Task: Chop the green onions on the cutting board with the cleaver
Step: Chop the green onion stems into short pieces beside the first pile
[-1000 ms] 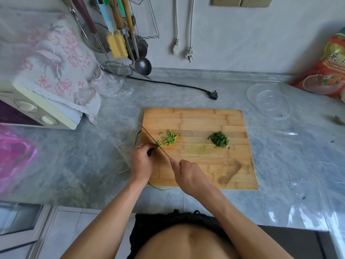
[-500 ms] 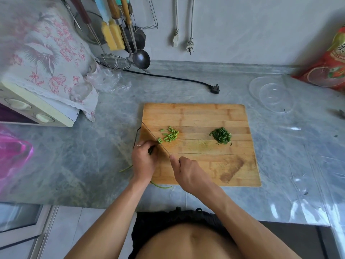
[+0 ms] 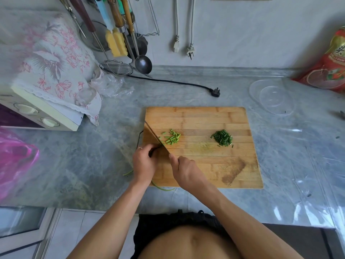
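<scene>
A wooden cutting board lies on the grey counter. My right hand grips the cleaver, whose blade stands on edge over the board's left side. My left hand pins a bunch of green onions at the board's left edge; their stalks trail off the front edge under my wrist. Just right of the blade lies a heap of light green cut pieces. Farther right sits a pile of finely chopped dark green onion.
A clear plastic bowl sits right of the board, a red bag behind it. A black plug and cord lie behind the board. Ladle and strainer hang at the wall. A cloth-covered appliance stands left, a pink bag beside it.
The view has shifted slightly. Both hands and the cleaver stay at the board's left side, with the blade working against the onions by the left fingers.
</scene>
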